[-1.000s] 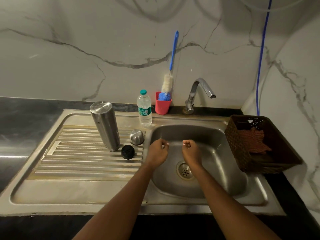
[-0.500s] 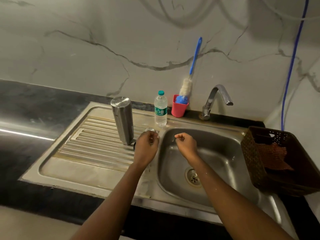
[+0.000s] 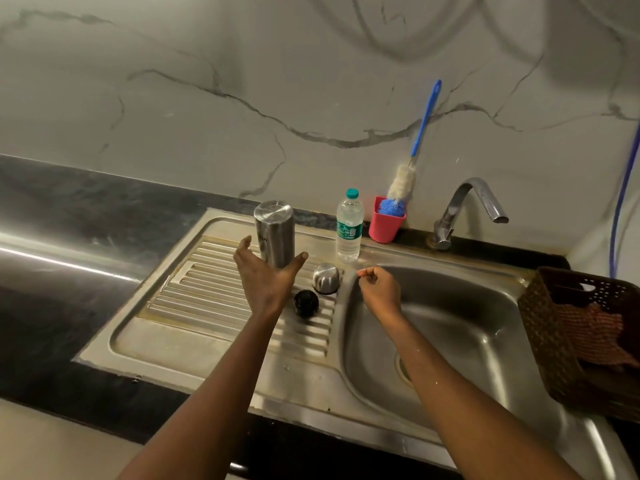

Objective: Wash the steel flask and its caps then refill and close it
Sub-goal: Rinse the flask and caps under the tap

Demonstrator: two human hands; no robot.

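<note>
The steel flask [image 3: 275, 233] stands on the ribbed drainboard [image 3: 207, 292]. My left hand [image 3: 266, 278] is spread wide just in front of the flask's lower part, thumb on one side and fingers on the other; whether it touches is unclear. A steel cap [image 3: 326, 278] and a black inner cap [image 3: 306, 303] lie on the drainboard to the right of that hand. My right hand [image 3: 379, 289] hovers over the left rim of the sink basin [image 3: 460, 327], fingers loosely curled, holding nothing. A plastic water bottle [image 3: 349, 226] with a green cap stands behind the steel cap.
A red cup [image 3: 384, 226] holding a blue-handled bottle brush [image 3: 420, 133] stands by the wall. The tap [image 3: 464, 209] is behind the basin, with no water running. A brown basket [image 3: 585, 337] with a cloth sits at the right. Dark counter lies to the left.
My left hand has opened wide and moved left and forward to the flask. My right hand stays over the basin's left rim. The view has shifted left.
</note>
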